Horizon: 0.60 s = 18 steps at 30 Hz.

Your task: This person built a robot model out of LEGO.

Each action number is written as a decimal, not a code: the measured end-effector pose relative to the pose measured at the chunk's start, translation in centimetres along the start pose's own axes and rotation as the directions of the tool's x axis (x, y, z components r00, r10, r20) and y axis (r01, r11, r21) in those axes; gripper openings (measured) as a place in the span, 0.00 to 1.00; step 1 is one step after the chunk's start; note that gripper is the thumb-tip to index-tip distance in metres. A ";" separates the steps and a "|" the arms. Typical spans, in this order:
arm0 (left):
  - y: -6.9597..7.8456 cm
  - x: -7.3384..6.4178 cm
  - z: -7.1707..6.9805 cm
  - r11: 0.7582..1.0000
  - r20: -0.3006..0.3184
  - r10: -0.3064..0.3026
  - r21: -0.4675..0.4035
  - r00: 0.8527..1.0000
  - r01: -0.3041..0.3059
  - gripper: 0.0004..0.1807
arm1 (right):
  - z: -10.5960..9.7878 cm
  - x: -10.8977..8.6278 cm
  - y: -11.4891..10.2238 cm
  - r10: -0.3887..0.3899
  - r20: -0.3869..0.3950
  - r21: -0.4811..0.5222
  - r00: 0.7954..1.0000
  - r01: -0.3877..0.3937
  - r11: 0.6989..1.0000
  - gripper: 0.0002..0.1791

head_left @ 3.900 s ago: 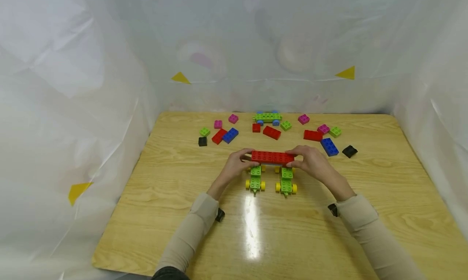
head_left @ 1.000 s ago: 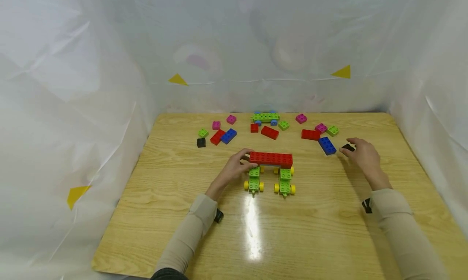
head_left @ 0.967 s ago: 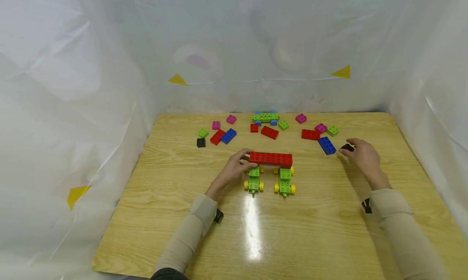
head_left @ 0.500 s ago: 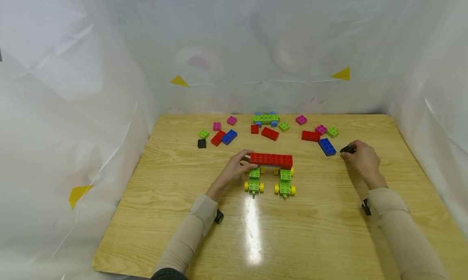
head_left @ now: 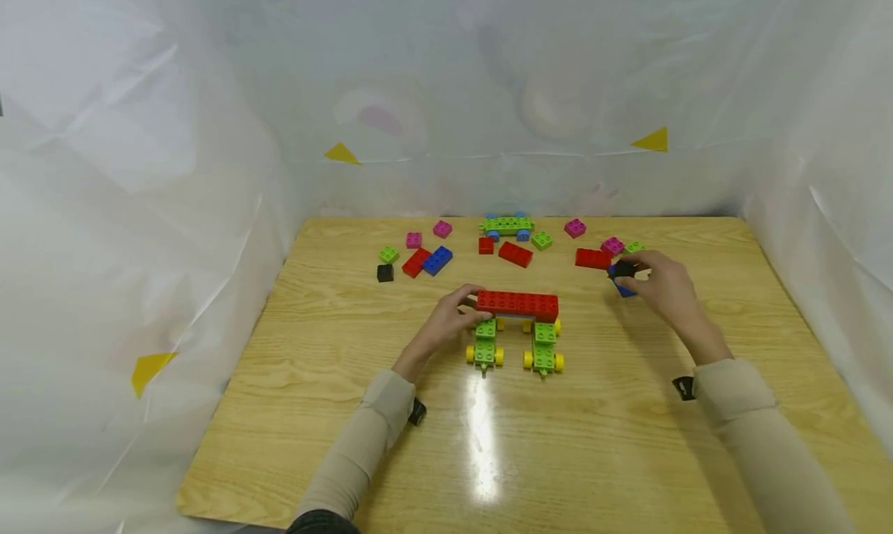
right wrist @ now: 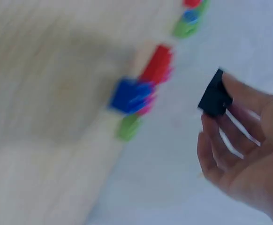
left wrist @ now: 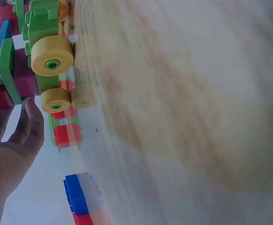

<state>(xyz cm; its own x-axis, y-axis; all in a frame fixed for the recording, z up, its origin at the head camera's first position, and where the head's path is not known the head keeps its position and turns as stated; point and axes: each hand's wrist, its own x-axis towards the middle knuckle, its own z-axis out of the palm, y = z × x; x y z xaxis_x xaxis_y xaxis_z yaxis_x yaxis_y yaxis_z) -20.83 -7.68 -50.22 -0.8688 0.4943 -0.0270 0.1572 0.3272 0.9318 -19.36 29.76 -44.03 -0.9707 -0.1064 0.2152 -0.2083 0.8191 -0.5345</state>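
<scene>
A toy-block structure stands mid-table: a row of red bricks (head_left: pixel 517 304) bridges two green wheeled bases (head_left: pixel 545 354) with yellow wheels. My left hand (head_left: pixel 449 317) grips its left end. In the left wrist view, the thumb and fingers of the left hand (left wrist: pixel 7 161) hold that end, beside a yellow wheel (left wrist: pixel 52 55). My right hand (head_left: pixel 670 290) pinches a black brick (head_left: pixel 623 270) above the table, partly covering a blue brick (head_left: pixel 627 289) in the head view. The right wrist view shows this black brick (right wrist: pixel 215 96), with slanted outline, between thumb and fingertips.
Loose bricks line the back: a red brick (head_left: pixel 593 258), a pink brick (head_left: pixel 575 227), a green brick (head_left: pixel 542 240) and others. Behind them stands a green wheeled base (head_left: pixel 507 225) with blue wheels. A black brick (head_left: pixel 385 273) lies at left. Plastic sheeting (head_left: pixel 446 92) surrounds the table (head_left: pixel 314 441).
My right hand has let go of the red row's right end, moved right, picked up the black brick and carried it left toward the blue brick. My left hand has stayed put.
</scene>
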 end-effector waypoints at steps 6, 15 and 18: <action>0.0 0.0 0.0 1.000 0.000 -0.003 -0.004 1.000 0.003 0.29 | 0.7 -0.2 -4.6 -0.237 0.083 0.068 0.968 0.232 0.970 0.20; 0.8 0.0 -0.1 0.999 0.015 -0.023 -0.028 1.000 0.023 0.26 | 1.5 -0.5 -7.1 -0.387 0.143 0.130 0.911 0.370 0.920 0.21; -0.1 0.3 0.1 0.999 0.002 -0.023 -0.027 1.000 0.023 0.26 | 1.8 -0.4 -7.1 -0.390 0.166 0.120 0.906 0.374 0.920 0.22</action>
<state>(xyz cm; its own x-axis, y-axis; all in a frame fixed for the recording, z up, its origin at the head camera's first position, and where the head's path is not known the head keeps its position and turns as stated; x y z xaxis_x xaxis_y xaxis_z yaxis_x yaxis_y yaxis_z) -21.06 -7.53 -50.35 -0.8714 0.4881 -0.0492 0.1242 0.3165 0.9404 -17.68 22.97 -41.75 -0.8181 -0.5092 0.2675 -0.5686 0.6458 -0.5096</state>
